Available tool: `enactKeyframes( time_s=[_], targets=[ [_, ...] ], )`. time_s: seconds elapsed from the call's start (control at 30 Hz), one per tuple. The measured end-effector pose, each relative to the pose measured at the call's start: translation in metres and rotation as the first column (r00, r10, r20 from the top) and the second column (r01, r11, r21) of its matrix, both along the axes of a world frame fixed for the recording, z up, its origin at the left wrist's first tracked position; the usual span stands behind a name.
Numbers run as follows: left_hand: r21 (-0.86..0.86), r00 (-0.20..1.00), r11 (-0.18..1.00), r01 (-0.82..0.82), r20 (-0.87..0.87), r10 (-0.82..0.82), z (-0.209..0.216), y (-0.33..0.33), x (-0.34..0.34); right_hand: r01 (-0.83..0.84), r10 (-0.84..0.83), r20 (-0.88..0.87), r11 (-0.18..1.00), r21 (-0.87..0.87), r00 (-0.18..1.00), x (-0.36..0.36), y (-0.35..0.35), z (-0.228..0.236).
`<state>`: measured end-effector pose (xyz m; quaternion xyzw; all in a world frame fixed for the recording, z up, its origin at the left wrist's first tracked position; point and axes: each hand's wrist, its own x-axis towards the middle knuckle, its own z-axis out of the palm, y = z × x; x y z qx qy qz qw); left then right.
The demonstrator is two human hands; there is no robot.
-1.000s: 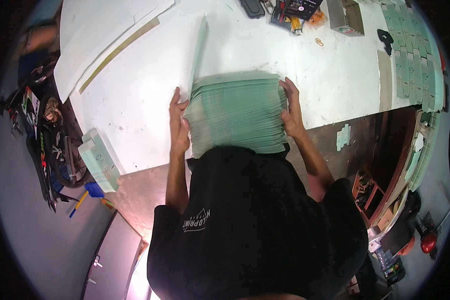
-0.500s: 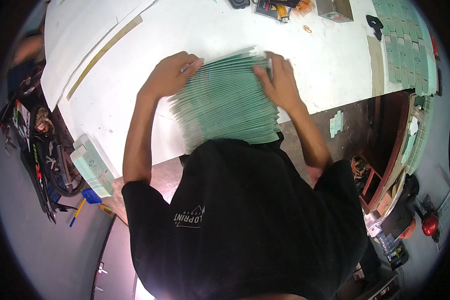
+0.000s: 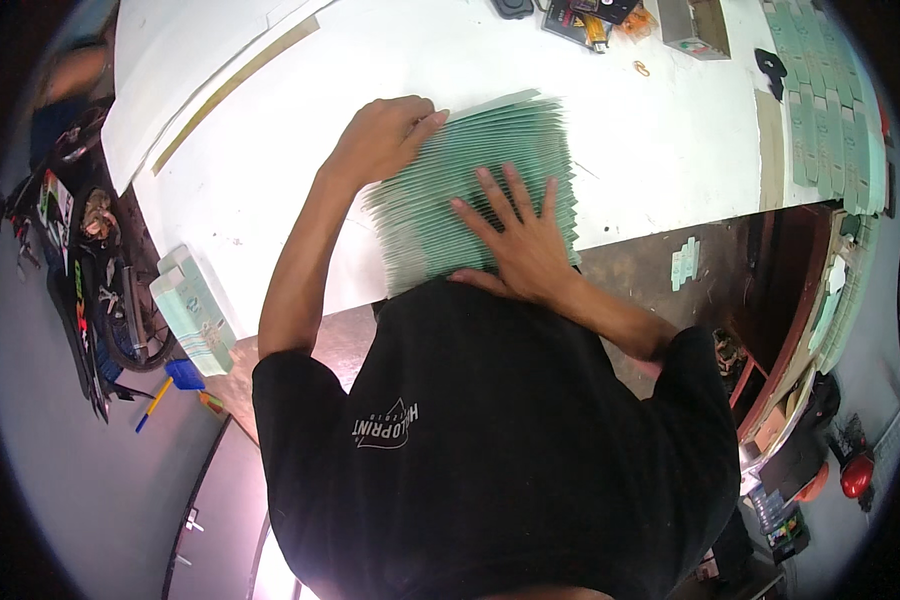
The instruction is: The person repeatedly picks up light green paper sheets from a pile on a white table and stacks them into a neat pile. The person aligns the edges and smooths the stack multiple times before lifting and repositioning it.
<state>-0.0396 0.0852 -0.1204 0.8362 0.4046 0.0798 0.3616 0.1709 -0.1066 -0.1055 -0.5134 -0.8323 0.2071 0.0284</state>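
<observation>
"So, steadying that green stack (image 3: pixel 440 180) at the near edge of the bench (image 3: pixel 660 150)?"

"Seemingly — right hand (image 3: pixel 525 245) spread flat on it, left hand (image 3: pixel 388 138) curled at its corner, hold unclear. Next calls for even pressure, I'd say."

A person's left hand (image 3: pixel 395 135) curls at the far-left corner of a green stack (image 3: pixel 420 210), forearm (image 3: pixel 305 265) angled along its left side; the right hand (image 3: pixel 520 240) spreads its fingers flat across the stack's near-right part.
</observation>
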Motion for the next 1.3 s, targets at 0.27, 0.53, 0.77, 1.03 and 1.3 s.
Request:
enactKeyframes(
  time_s=[0.27, 0.53, 0.77, 1.03, 1.3],
  targets=[
    [-0.113, 0.996, 0.991, 0.079, -0.026, -0.082, -0.005, -0.004, 0.0, 0.11, -0.06, -0.197, 0.96, 0.257, 0.979, 0.032, 0.074, 0.005],
    [-0.15, 0.97, 0.963, 0.225, -0.053, -0.235, 0.022, -0.11, -0.009, -0.227, 0.192, -0.126, 0.889, -0.398, 0.973, 0.075, 0.033, 0.042],
    [-0.123, 0.942, 0.968, 0.221, -0.229, -0.244, 0.052, -0.14, 0.002, -0.142, 0.168, 0.145, 0.974, -0.179, 0.975, 0.049, 0.008, 0.029],
    [0.053, 0.952, 0.988, 0.145, -0.279, -0.125, 0.036, -0.149, 0.012, -0.117, 0.118, -0.142, 0.993, 0.015, 0.983, 0.053, 0.021, -0.008],
    [0.216, 0.954, 0.971, 0.103, -0.297, -0.036, 0.024, -0.145, 0.013, -0.086, 0.097, -0.073, 0.986, 0.146, 0.993, 0.038, 0.03, 0.002]
  ],
)
